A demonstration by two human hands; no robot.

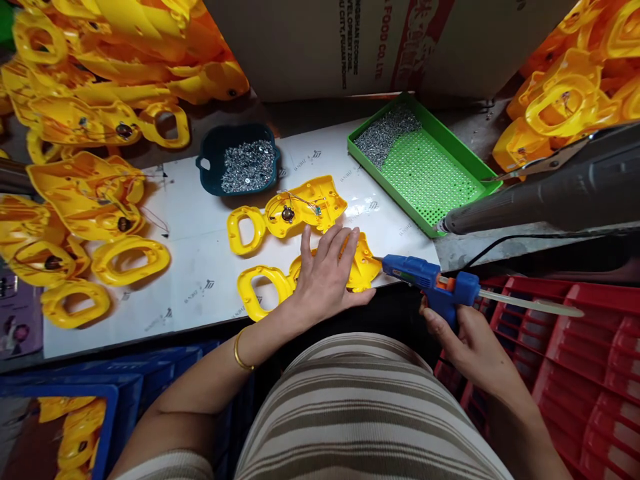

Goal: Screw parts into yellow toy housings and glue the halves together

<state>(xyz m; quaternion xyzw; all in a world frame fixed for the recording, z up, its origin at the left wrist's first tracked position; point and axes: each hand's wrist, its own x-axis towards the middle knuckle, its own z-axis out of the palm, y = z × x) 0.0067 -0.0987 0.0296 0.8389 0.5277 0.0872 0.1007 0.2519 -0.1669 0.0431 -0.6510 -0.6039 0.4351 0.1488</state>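
Observation:
My right hand point(463, 340) is wrapped round a blue hot glue gun point(415, 270) with a long pale glue stick out of its back. The gun's nozzle points left, close to the right end of the nearer yellow plastic shell point(367, 267). Over that shell lies my left hand point(327, 273), fingers outstretched, hiding its middle. Just behind it rests another yellow shell point(327, 193), hollow side up, with a round dark part, thin wires and a small green board inside. Both shells have a ring-shaped end on the left.
A dark bin of screws point(210, 177) and a green perforated tray point(450, 180) with small metal pieces stand behind. Yellow shells point(90, 193) pile up at left, more point(560, 100) at right. A grey tool point(540, 193) juts in from the right above red crates point(575, 340).

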